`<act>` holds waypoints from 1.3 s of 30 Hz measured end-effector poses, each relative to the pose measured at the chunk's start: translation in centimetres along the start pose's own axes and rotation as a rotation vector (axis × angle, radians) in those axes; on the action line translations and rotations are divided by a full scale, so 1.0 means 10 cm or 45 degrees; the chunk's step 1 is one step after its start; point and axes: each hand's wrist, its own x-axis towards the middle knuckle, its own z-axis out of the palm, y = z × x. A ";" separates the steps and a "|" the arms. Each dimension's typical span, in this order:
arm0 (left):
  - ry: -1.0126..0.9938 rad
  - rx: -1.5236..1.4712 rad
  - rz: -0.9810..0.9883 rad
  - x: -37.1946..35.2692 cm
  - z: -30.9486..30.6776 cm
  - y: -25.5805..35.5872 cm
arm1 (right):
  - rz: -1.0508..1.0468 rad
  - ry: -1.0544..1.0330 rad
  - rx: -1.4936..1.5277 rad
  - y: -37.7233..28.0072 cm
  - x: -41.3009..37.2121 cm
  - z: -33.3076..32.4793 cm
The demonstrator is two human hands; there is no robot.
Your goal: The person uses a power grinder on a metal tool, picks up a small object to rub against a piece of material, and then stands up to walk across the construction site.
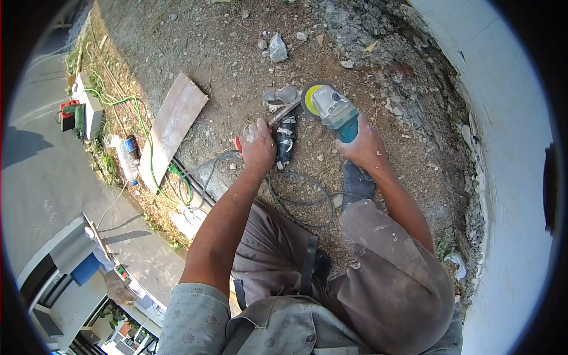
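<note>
I see one grinder, one yellow disc on its head, and one thin metal tool with a red handle end. Both my hands are busy. My right hand is closed around the blue body of the grinder, fingers wrapped fully, and the grinder points away from me with the disc just beyond my fingertips. My left hand is closed in a fist around the tool; the red end comes out on the outer side of my fist, and the metal end goes from my fingers toward the disc. I cannot tell if the tip touches the disc. Between my two hands there is one black shoe with paint spots, and a second shoe is under my right wrist. One grey cable makes loops on the ground below my hands. Left of my left hand lie one board, one bottle and one green hose. Beyond my fingers lies one grey stone. Right of my right hand is one white wall.
</note>
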 end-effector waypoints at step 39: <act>-0.011 -0.022 0.014 0.04 0.01 -0.02 | 0.055 0.093 -0.008 0.01 0.11 -0.05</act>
